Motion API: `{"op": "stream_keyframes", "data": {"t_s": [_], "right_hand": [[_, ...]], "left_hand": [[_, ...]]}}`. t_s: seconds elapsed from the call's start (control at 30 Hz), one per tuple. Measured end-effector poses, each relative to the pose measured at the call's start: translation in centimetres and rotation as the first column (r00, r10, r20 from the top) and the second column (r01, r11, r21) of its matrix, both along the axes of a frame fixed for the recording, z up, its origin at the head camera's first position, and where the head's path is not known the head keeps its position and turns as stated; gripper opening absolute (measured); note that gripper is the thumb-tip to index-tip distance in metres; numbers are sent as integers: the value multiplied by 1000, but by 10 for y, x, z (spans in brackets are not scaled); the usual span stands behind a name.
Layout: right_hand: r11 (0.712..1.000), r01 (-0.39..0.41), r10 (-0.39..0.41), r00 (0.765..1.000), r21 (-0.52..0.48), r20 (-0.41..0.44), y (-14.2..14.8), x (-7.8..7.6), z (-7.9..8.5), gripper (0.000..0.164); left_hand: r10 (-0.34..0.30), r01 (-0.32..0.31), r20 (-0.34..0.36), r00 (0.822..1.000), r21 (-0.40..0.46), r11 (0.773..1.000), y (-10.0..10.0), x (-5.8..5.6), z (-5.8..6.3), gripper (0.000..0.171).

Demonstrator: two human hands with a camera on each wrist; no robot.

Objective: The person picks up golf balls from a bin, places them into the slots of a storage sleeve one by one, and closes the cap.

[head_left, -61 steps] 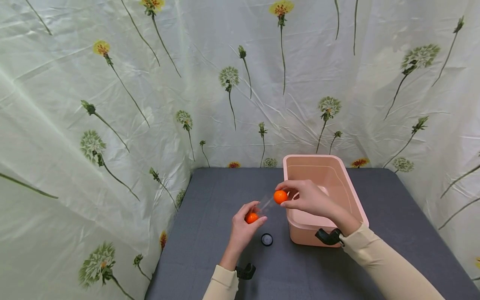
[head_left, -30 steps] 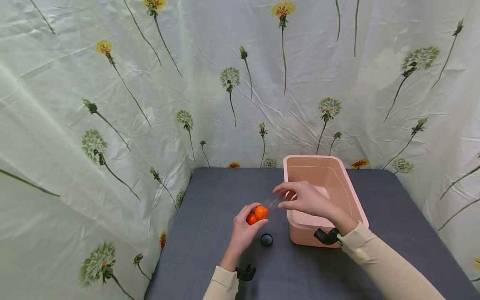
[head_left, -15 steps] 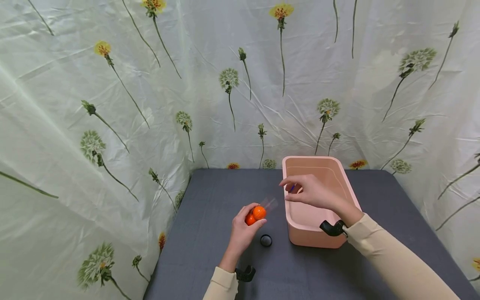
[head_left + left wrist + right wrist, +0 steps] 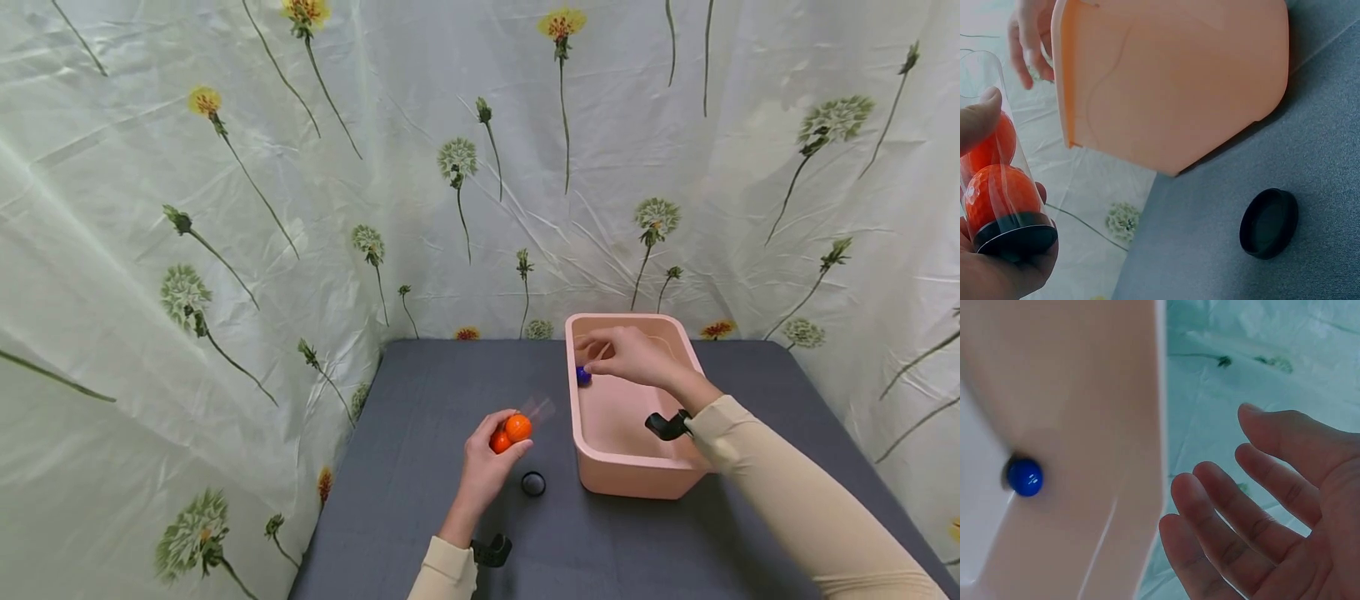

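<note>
My left hand [image 4: 486, 457] grips a clear plastic tube [image 4: 542, 408] with two orange golf balls [image 4: 517, 427] inside. In the left wrist view the balls sit one above the other, over the tube's black bottom cap [image 4: 1017, 236]; the upper end of the tube has no cap. My right hand [image 4: 633, 357] is over the pink bin [image 4: 637, 458], its fingers loosely bent and holding nothing in the right wrist view. A shiny blue ball [image 4: 1025, 477] lies in a corner of the bin, just below the right fingertips in the head view.
A round black cap [image 4: 533, 483] lies on the dark grey tabletop [image 4: 442, 375], between the left hand and the bin. A white curtain [image 4: 420, 108] printed with dandelions hangs behind and to the left of the table.
The right hand let go of an orange ball, which now sits in the tube. That hand then moved right and away, over the bin, and the blue ball came into view.
</note>
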State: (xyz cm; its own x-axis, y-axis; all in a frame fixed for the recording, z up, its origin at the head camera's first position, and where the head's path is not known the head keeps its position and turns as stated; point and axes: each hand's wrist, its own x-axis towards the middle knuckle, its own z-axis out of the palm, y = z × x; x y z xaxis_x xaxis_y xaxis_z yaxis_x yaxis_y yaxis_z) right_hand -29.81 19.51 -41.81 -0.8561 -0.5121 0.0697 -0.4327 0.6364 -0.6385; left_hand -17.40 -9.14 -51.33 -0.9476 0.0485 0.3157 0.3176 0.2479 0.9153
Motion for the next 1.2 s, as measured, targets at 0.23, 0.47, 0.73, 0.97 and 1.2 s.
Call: {"op": "stream_keyframes", "data": {"t_s": [0.23, 0.47, 0.73, 0.97, 1.2], "right_hand": [[1000, 25, -25, 999, 7, 25, 10, -20, -14, 39], [999, 26, -24, 997, -27, 76, 8, -36, -33, 38], [1000, 4, -2, 985, -11, 174, -4, -67, -60, 33], [996, 9, -34, 965, 94, 260, 1, -78, -79, 37], [988, 22, -78, 929, 156, 361, 3, -83, -103, 55]], "left_hand": [[4, -4, -3, 1000, 17, 1000, -1, -6, -4, 43], [21, -21, 9, 1000, 34, 999, -11, -6, -6, 44], [40, -40, 0, 999, 21, 999, -15, -6, -5, 44], [44, -44, 13, 999, 25, 999, -16, -8, -6, 45], [57, -57, 23, 998, 20, 998, -20, -9, -5, 44]]}}
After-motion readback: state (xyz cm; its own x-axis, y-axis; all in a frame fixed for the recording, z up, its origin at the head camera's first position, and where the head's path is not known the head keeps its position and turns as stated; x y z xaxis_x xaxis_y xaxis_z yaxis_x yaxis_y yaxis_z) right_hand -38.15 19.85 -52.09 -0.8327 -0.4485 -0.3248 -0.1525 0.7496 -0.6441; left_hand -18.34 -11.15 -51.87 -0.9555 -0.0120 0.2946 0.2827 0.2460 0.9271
